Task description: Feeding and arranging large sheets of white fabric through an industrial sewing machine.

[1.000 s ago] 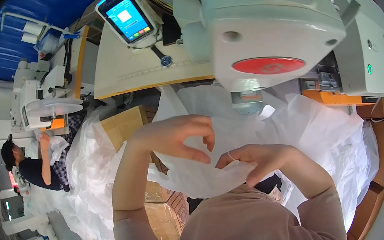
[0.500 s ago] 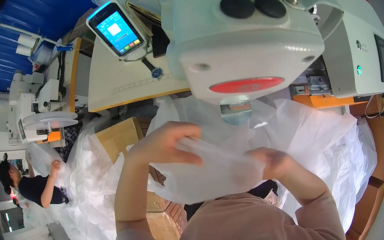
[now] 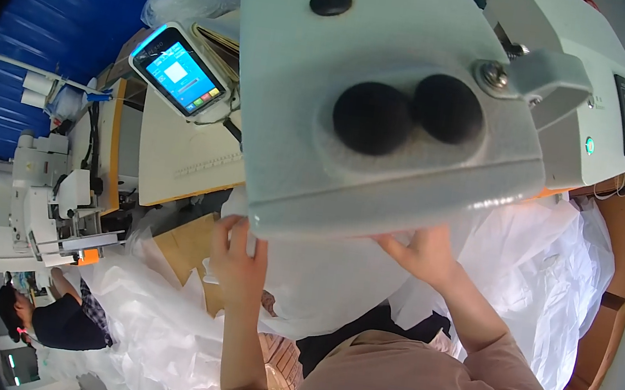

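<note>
A sheet of thin white fabric (image 3: 325,279) hangs in front of my body and runs under the head of a pale grey sewing machine (image 3: 399,195). My left hand (image 3: 237,260) is raised at the machine head's lower left corner, fingers bent at the fabric's left edge, thumb apart from them. On the other side, my right hand (image 3: 427,253) reaches up under the machine head's front edge; its thumb points left along the fabric, and its other fingers are largely hidden. The needle area is hidden behind the machine head.
A lit control screen (image 3: 180,71) stands on the table (image 3: 183,154) at left. White fabric (image 3: 530,279) is heaped at right beside cardboard boxes (image 3: 618,243). Another person (image 3: 71,321) works at far left near a second machine (image 3: 40,195).
Both hands have moved up to the machine head, taking the fabric under it. The view has shifted, so the machine head fills more of it. The other person has bent lower.
</note>
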`<state>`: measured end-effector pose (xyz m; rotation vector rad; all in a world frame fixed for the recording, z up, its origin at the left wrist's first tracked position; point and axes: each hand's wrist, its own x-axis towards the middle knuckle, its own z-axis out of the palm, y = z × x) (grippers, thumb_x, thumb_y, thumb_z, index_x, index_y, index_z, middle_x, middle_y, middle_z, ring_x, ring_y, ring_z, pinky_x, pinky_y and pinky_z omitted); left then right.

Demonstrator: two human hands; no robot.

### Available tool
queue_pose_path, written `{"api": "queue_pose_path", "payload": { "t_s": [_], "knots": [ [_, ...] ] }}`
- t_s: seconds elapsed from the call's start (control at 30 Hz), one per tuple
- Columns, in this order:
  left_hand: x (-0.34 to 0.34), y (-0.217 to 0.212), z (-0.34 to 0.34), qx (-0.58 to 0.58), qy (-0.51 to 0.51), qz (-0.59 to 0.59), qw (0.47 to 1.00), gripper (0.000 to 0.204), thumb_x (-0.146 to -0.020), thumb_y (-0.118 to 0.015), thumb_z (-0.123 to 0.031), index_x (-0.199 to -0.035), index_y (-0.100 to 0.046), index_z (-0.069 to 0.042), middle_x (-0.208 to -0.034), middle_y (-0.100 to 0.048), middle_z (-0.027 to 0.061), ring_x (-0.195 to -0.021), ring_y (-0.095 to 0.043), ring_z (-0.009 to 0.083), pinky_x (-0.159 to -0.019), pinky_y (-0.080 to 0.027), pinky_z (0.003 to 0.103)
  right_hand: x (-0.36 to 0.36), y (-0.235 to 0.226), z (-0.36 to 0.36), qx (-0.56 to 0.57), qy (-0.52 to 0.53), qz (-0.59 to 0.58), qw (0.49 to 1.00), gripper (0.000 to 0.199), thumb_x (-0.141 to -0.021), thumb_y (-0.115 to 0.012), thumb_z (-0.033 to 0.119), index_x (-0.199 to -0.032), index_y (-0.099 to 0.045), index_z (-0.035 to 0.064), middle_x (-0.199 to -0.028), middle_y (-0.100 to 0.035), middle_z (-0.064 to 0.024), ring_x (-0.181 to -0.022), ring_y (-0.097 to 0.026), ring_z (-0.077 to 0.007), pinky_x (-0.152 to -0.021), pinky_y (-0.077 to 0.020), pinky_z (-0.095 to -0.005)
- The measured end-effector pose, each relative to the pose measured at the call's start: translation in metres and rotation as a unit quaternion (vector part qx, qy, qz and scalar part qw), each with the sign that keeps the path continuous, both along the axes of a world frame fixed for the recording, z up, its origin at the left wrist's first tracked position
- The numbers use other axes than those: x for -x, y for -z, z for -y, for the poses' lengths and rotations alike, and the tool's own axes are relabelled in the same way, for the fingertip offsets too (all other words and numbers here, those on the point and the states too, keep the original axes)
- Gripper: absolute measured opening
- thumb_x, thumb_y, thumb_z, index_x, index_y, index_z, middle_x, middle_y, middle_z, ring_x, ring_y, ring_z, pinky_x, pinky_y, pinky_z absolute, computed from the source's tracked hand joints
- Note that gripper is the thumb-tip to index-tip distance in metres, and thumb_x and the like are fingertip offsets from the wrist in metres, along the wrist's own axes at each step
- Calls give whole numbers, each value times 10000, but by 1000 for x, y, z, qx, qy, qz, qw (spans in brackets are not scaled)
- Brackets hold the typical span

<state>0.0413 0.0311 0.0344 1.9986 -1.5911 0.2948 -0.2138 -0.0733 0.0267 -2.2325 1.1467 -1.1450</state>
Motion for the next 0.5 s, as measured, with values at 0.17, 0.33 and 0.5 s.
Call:
{"api": "queue_pose_path", "payload": {
  "t_s": [0.17,0.33,0.5],
  "knots": [
    [-28,31,5,-51,7,-32,998,373,-670,-648,27,-1009,-548,-92,-888,-560,73,-781,-581,265,-597,-473,331,4,5,3,-299,-38,223,927,258,-795,-558,-24,-1035,-483,37,-828,-458,-73,-753,-472,-163,-724,-376,-233],
    [-17,5,15,-70,43,-34,996,404,-656,-624,60,-1024,-533,-80,-929,-578,81,-817,-589,281,-624,-485,335,3,5,12,-125,36,169,977,264,-833,-468,-111,-1039,-476,53,-860,-425,-43,-755,-440,-138,-714,-360,-219],
    [-37,27,8,-106,95,-26,989,358,-634,-647,49,-964,-559,-56,-886,-587,83,-762,-597,262,-617,-478,333,0,4,11,-340,14,324,883,263,-806,-564,-37,-1039,-488,57,-904,-433,-43,-776,-458,-155,-730,-372,-229]
  ]
}}
